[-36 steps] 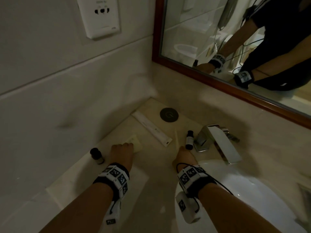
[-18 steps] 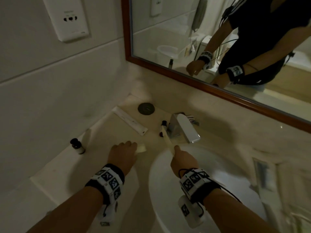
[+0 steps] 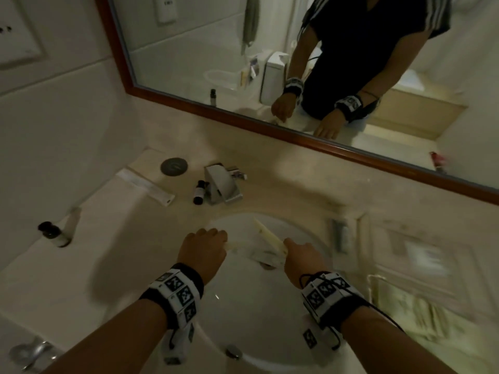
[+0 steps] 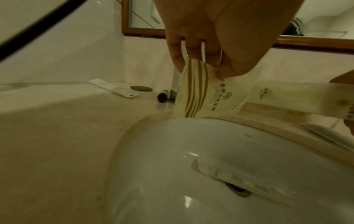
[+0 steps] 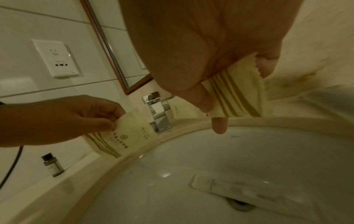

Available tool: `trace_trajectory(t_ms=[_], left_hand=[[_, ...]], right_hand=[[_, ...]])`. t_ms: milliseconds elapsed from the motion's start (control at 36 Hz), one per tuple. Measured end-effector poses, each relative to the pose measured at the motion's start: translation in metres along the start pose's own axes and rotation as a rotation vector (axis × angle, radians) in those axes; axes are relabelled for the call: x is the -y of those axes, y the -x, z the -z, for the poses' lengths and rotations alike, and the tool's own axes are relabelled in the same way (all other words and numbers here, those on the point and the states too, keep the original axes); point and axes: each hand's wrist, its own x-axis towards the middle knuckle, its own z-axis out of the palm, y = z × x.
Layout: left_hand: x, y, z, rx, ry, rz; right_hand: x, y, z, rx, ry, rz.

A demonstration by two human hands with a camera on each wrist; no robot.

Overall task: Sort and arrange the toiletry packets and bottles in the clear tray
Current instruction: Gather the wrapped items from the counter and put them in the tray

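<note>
- Right now both hands hang over the sink basin [image 3: 243, 314], each carrying a packet.
- The left hand [image 3: 202, 251] pinches a short cream packet [image 4: 206, 97] by its top edge between thumb and fingertips; the packet hangs down, gold stripes running lengthwise, above the basin's left rim.
- The right hand [image 3: 302, 256] pinches a long cream packet [image 3: 270, 236] at one end, thumb over curled fingers; its long axis runs away from the fingers toward the faucet [image 3: 221, 184], tilted up over the bowl.
- A white sachet [image 5: 239, 189] lies flat at the bottom of the basin, across the drain [image 5: 239, 206], directly beneath the two hands. I'd judge the right hand the nearer, though both are occupied.
- On the counter [image 3: 135, 225], well apart from the hands: a dark-capped bottle [image 3: 54, 234] stands near the left edge by the wall, a second small bottle [image 3: 199, 192] lies just beside the faucet's left side, and a long white packet [image 3: 147, 186] lies slantwise toward the back left corner.
- The clear tray seems to sit at the counter's right end [image 3: 421, 255], but that part of the head view is smeared, so I cannot be sure.
- My guess: both held packets go rightward there, so the right hand leads.
</note>
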Motion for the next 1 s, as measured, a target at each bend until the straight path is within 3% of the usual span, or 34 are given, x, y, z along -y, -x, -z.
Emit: trace_trajectory(t_ms=[667, 806, 1000], left_hand=[[-0.216, 0.008, -0.008, -0.047, 0.218, -0.405], [-0.245, 0.013, -0.01, -0.058, 0.239, -0.422], [-0.279, 0.022, -0.017, -0.1, 0.323, -0.475]], right_hand=[[-0.235, 0.115, -0.035, -0.239, -0.218, -0.212], [-0.273, 0.138, -0.048, -0.204, -0.273, -0.21], [-0.309, 0.156, -0.074, -0.133, -0.145, -0.227]])
